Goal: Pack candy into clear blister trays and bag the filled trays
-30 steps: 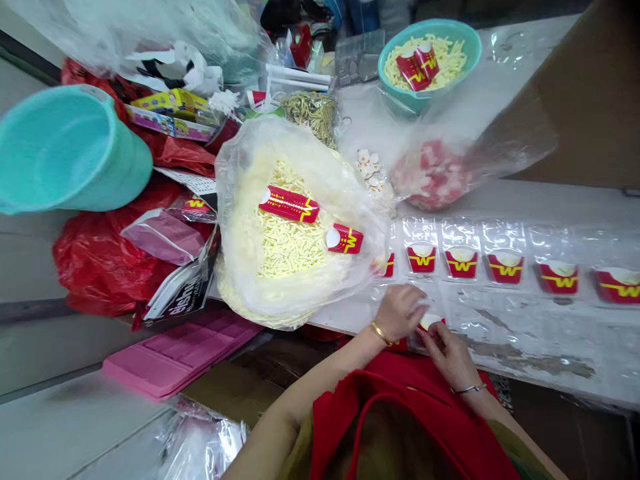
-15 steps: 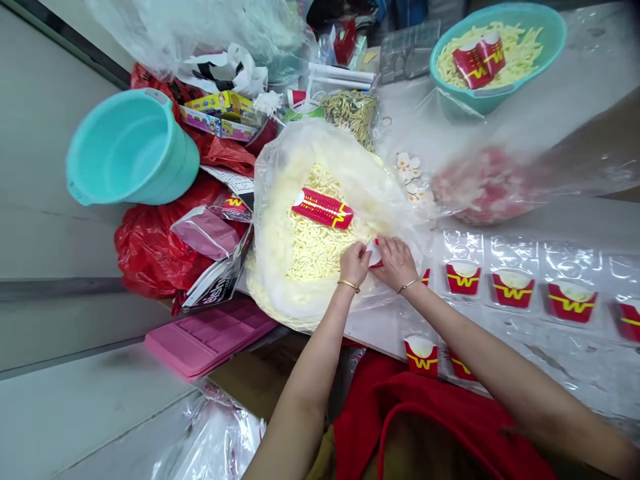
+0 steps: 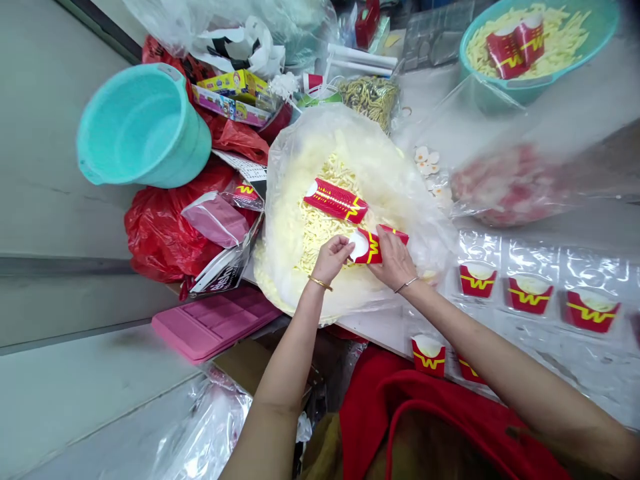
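Observation:
A small red fry carton (image 3: 374,249) with a yellow zigzag mark is held between my two hands. My left hand (image 3: 334,257) pinches the edge of its white end. My right hand (image 3: 393,259) grips the red end, fingers bent over it. More red card (image 3: 400,235) pokes out past the right fingers; whether it is part of the same carton I cannot tell. Just beyond lies a nested stack of red cartons (image 3: 336,200), resting on pale yellow fry-shaped pieces (image 3: 320,235) inside a large clear plastic bag (image 3: 287,157).
Flat red cartons in clear sleeves (image 3: 530,293) line the table at right. A turquoise tub (image 3: 135,127) stands left, above red plastic bags (image 3: 160,233) and a pink tray (image 3: 215,323). A turquoise basin (image 3: 480,63) with fry pieces and cartons is at far right.
My hands have turned the carton so its white end and yellow mark show, and the left hand has shifted left along it. The whole view has moved slightly.

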{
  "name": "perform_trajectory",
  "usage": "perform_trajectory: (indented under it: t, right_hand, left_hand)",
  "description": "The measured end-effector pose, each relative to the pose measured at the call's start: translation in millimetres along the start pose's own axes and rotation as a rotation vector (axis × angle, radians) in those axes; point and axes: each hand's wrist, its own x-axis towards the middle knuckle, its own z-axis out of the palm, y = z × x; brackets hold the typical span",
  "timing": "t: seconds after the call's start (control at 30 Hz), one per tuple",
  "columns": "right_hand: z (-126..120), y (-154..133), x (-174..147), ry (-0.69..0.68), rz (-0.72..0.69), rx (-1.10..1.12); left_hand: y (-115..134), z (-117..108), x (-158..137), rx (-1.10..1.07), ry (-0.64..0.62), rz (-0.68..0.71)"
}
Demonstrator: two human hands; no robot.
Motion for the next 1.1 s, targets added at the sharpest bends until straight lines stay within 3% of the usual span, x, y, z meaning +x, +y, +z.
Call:
perform_trajectory:
  t: [0.07, 0.2, 0.33, 0.43, 0.57, 0.67, 0.77, 0.83, 0.97, 1.03, 1.1]
  right_hand:
    - [5, 0, -14, -0.099, 0.017, 0.0]
    - [13, -6, -36, -0.216, -0.017, -0.042]
    - [22, -29, -35, -0.214, -0.038, -0.072]
    - [31, -42, -30, -0.272, -0.051, -0.096]
    - [41, -38, -27, -0.275, -0.069, -0.143]
    - [42, -30, -25, -0.237, -0.09, -0.128]
    - [40, -28, -24, -0.216, -0.077, -0.108]
    - [37, -28, -22, -0.213, -0.073, -0.087]
    - [25, -32, -14, -0.231, -0.102, -0.019]
    - [14, -35, -4, -0.23, -0.114, 0.015]
    - [-1, -36, 11, -0.221, -0.116, 0.067]
  left_hand:
    - [-6, -11, -16, 0.146, -0.073, 0.021]
    - [-30, -26, -39, 0.377, -0.08, -0.007]
    - [-50, -7, -47, 0.418, 0.001, -0.062]
    - [-50, -2, -47, 0.509, -0.073, 0.003]
    - [-32, -35, -58, 0.929, -0.17, 0.122]
    - [-24, -64, -78, 1.249, -0.276, 0.088]
    - [-26, -80, -93, 1.382, -0.353, 0.037]
    - [-30, -86, -97, 1.357, -0.293, 0.027]
    - [-27, -100, -85, 1.195, -0.043, -0.006]
    - [-13, -108, -72, 1.158, 0.045, -0.023]
    - [13, -115, -55, 1.105, 0.144, 0.045]
